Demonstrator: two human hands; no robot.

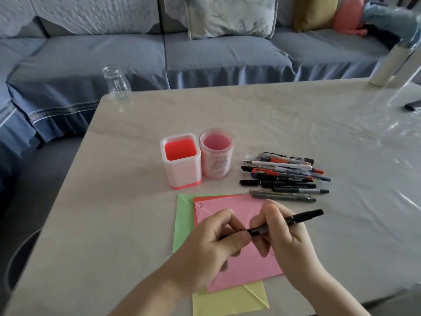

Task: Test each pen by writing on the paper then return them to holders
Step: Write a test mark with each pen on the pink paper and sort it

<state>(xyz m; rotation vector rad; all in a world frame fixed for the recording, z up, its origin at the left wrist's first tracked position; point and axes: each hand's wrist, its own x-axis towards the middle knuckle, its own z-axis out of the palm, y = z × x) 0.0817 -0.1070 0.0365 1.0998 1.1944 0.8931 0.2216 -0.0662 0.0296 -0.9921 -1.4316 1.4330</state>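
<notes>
- Well, ink is the main risk as I judge it: if the left end of the black pen comes free with a jerk, the tip could streak my fingers or the pink paper where I don't mean to write.
- A small cap could slip from my pinch and roll off the near edge of the table.
- The pile of pens lies just beyond my right hand. A careless sweep would scatter them, and round barrels roll.
- Setting this pen back on that pile would mix tested with untested.
- My hands are together on the pen. My left hand pinches its left end, and my right hand's fingers curl round the barrel. I cannot tell whether a cap is coming off or going on.
- The pen hangs over the middle of the pink paper, its free end pointing far right. One small mark sits at the paper's far left corner.
- The square holder and the round holder stand side by side beyond the paper, far left of my hands. Both look empty.
</notes>
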